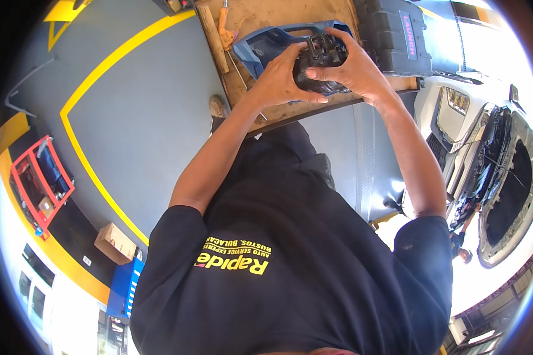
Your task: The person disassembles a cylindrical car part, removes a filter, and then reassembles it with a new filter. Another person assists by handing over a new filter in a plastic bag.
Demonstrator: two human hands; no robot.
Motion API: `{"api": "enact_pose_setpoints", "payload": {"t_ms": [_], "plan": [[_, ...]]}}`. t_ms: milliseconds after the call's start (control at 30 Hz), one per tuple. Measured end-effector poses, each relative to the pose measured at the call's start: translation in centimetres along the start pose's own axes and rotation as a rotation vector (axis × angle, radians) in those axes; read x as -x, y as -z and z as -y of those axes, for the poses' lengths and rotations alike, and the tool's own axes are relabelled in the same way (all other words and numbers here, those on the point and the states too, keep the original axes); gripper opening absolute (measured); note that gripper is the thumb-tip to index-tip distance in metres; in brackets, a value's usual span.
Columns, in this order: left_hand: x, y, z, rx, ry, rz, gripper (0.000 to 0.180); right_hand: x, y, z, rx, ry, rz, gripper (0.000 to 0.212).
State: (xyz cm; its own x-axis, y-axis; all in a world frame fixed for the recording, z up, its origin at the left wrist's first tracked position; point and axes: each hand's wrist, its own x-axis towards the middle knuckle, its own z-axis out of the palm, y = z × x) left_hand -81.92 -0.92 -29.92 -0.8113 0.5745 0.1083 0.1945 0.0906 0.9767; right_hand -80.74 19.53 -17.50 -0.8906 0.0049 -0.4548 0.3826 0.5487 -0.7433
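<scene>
Between my two hands is a black, chunky car part (322, 58) with ridges and small projections on top; its exact kind I cannot make out. My left hand (282, 78) grips it from the left, with the thumb along its near side. From the right, my right hand (356, 70) wraps round it, thumb across the front and fingers over the far edge. Under and behind the part lies a blue plastic tray (256, 52) with raised sides, partly hidden by my hands. A screwdriver (224, 29) with an orange handle lies left of the tray.
The wooden workbench (251, 13) has a raised edge. A black hard case (394, 38) stands at its right. Further right is a white car (456, 112) with its hood raised and a person (459, 245) beside it. Far left stand a red rack (26, 174) and a cardboard box (115, 243).
</scene>
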Motion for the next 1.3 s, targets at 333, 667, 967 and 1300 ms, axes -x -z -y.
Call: {"api": "enact_pose_setpoints", "payload": {"t_ms": [333,667,967,1300], "plan": [[-0.7,0.3,-2.5,-0.116,0.133,-0.037,0.114,0.2,-1.4,1.1,0.266,-0.051,-0.159,0.108],[0.3,-1.6,-0.1,-0.182,0.048,-0.032,0.105,0.1,-1.5,-1.5,0.320,-0.084,-0.057,0.100],[-0.3,-1.0,0.1,-0.245,0.102,0.093,0.103,-2.2,-0.2,-4.8,0.236,-0.031,0.056,0.091],[-0.3,-1.5,0.2,-0.291,0.136,0.069,0.104,-1.1,-1.7,-4.5,0.241,-0.068,-0.114,0.090]]}}
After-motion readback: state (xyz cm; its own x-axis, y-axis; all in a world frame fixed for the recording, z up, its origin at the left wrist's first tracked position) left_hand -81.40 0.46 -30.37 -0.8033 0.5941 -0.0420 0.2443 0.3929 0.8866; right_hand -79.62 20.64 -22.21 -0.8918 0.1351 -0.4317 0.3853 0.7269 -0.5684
